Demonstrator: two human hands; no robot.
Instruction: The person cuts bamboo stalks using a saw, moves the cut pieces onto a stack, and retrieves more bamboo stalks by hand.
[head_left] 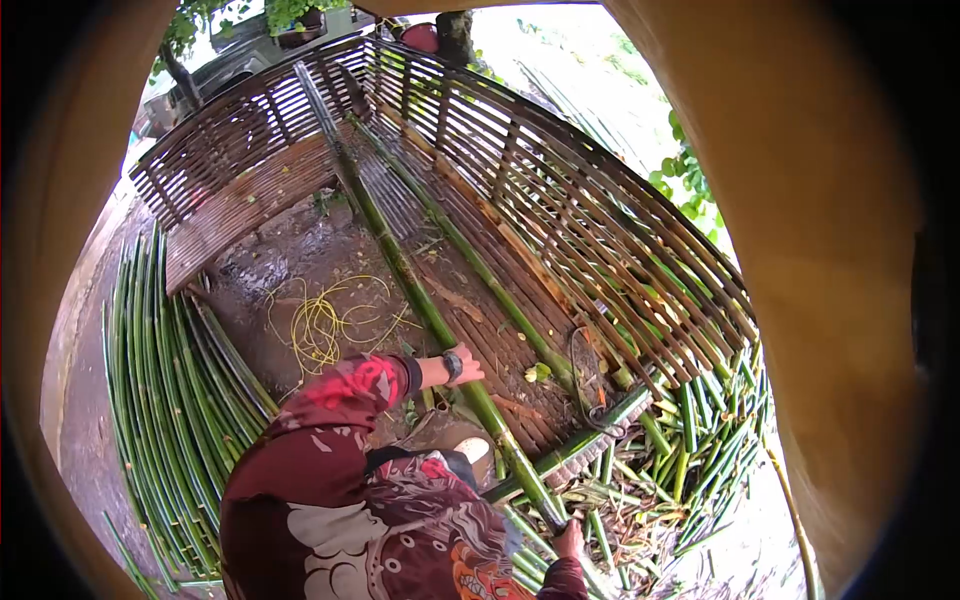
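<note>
A long green bamboo pole (385, 235) slants from my body up to the slatted backrest at the far corner. My left hand (463, 366), with a dark watch at the wrist, is wrapped over the pole partway along. Near its close end, my right hand (570, 542) grips the same pole; some of those fingers are hidden. A thinner bamboo pole (470, 255) lies to the right, roughly alongside, on the slatted bench seat (435, 305). Under the near part of the held pole, a short green bamboo crosspiece (595, 440) runs across the seat's end.
Slatted bamboo backrests (570, 190) enclose the far and right sides. A tangled yellow cord (320, 325) lies on the dirt. Long green bamboo poles (160, 370) are stacked at left. Cut bamboo pieces (700, 430) and shavings pile up at right. A light shoe (470, 448) shows below me.
</note>
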